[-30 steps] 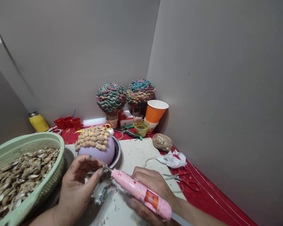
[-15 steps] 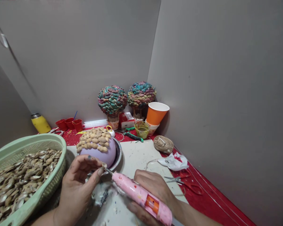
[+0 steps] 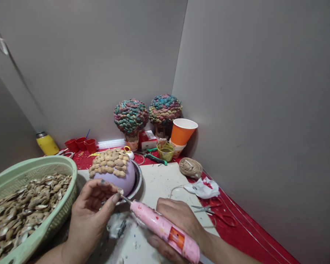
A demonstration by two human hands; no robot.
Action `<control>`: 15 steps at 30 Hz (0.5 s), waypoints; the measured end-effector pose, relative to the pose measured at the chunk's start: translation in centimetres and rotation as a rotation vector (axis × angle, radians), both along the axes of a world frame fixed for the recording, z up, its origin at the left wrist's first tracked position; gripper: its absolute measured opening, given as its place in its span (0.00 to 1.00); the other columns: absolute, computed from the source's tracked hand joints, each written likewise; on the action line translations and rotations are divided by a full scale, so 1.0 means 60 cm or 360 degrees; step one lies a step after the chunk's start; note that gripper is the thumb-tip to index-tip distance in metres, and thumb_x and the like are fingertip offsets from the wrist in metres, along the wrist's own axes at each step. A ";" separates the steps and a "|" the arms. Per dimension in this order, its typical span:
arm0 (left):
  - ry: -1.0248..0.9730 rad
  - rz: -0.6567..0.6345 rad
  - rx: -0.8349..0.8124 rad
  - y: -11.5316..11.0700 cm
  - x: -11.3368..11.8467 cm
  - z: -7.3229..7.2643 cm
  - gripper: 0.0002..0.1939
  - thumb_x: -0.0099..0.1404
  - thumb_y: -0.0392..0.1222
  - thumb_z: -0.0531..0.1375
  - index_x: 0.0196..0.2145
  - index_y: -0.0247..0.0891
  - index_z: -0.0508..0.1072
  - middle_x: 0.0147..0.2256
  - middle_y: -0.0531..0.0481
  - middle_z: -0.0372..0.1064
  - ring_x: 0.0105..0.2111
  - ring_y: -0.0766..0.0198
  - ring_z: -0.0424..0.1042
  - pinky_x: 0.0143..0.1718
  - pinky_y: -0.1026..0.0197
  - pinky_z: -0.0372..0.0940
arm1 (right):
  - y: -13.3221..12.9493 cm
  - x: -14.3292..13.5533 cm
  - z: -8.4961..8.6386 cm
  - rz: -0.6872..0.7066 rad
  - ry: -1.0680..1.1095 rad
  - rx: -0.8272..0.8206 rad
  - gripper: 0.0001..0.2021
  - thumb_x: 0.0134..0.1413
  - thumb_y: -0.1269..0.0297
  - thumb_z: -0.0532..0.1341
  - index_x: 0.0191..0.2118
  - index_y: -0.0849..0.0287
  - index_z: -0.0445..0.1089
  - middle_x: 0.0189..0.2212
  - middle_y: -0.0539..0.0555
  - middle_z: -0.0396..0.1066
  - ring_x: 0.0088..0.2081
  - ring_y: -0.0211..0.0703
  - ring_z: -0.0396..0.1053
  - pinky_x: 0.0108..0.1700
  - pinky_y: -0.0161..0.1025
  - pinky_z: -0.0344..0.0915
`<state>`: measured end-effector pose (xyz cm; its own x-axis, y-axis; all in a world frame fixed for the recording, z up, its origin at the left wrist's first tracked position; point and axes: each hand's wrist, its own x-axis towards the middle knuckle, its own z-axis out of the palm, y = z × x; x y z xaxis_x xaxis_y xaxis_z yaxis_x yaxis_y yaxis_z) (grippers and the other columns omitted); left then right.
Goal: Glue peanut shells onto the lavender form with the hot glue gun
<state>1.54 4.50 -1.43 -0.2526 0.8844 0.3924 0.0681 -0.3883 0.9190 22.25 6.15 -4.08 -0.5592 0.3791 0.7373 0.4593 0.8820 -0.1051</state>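
Between thumb and fingertips, my left hand (image 3: 92,212) pinches a small peanut shell (image 3: 120,191). My right hand (image 3: 180,223) is wrapped around a pink hot glue gun (image 3: 156,223), whose metal nozzle meets the shell. Just beyond my left hand, a lilac ball (image 3: 129,178) rests in a metal bowl (image 3: 139,185), its upper part covered with rows of peanut shells (image 3: 111,161). To the left stands a pale green plastic basket (image 3: 71,165) filled with loose peanut shells (image 3: 30,209).
Two colourful shell-covered trees (image 3: 131,116) stand at the back wall beside an orange paper cup (image 3: 183,132). Twine (image 3: 190,168), a crumpled tissue (image 3: 202,188) and scissors (image 3: 217,212) lie right. Small red cups (image 3: 90,146) and a yellow bottle (image 3: 47,145) are back left.
Both hands stay almost in place, with the nozzle still at the shell. My left hand and the shell have shifted very slightly left.
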 end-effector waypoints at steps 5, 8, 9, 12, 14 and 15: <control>-0.0077 -0.0005 -0.0034 -0.001 0.002 0.007 0.13 0.52 0.32 0.68 0.33 0.39 0.70 0.29 0.56 0.76 0.29 0.70 0.76 0.33 0.74 0.72 | 0.002 0.000 0.002 -0.0023 0.0055 0.0021 0.24 0.68 0.54 0.42 0.22 0.56 0.55 0.16 0.47 0.55 0.19 0.37 0.52 0.22 0.37 0.45; -0.0115 -0.0027 -0.0065 -0.001 0.003 0.011 0.13 0.51 0.32 0.69 0.32 0.39 0.70 0.28 0.56 0.75 0.29 0.69 0.76 0.33 0.73 0.72 | 0.003 0.000 0.004 -0.0019 0.0051 0.0042 0.22 0.68 0.54 0.44 0.22 0.56 0.56 0.16 0.47 0.55 0.19 0.37 0.52 0.22 0.37 0.45; -0.0120 -0.0033 -0.0068 -0.001 0.002 0.011 0.13 0.51 0.32 0.69 0.32 0.39 0.70 0.28 0.56 0.75 0.29 0.69 0.76 0.33 0.73 0.72 | 0.003 0.000 0.004 -0.0021 0.0050 0.0052 0.21 0.68 0.55 0.44 0.23 0.56 0.56 0.16 0.47 0.55 0.19 0.37 0.52 0.22 0.37 0.45; -0.0118 -0.0059 -0.0064 0.000 0.000 0.009 0.12 0.53 0.33 0.68 0.33 0.40 0.69 0.28 0.56 0.75 0.30 0.70 0.75 0.33 0.73 0.72 | 0.004 -0.002 0.004 -0.0022 0.0031 0.0051 0.20 0.67 0.56 0.45 0.24 0.56 0.58 0.16 0.46 0.54 0.18 0.37 0.50 0.21 0.38 0.44; -0.0124 -0.0091 -0.0074 0.001 -0.002 0.006 0.12 0.54 0.33 0.68 0.33 0.40 0.69 0.29 0.56 0.75 0.30 0.70 0.75 0.34 0.73 0.71 | 0.005 -0.002 0.004 -0.0034 0.0056 0.0049 0.20 0.67 0.56 0.45 0.23 0.56 0.57 0.15 0.46 0.53 0.18 0.37 0.49 0.21 0.38 0.43; -0.0136 -0.0108 -0.0084 0.001 -0.003 0.005 0.12 0.54 0.34 0.68 0.33 0.40 0.69 0.29 0.56 0.75 0.30 0.70 0.75 0.34 0.73 0.71 | 0.005 -0.003 0.003 -0.0036 0.0061 0.0040 0.21 0.67 0.55 0.45 0.22 0.56 0.55 0.15 0.47 0.54 0.18 0.37 0.50 0.21 0.38 0.44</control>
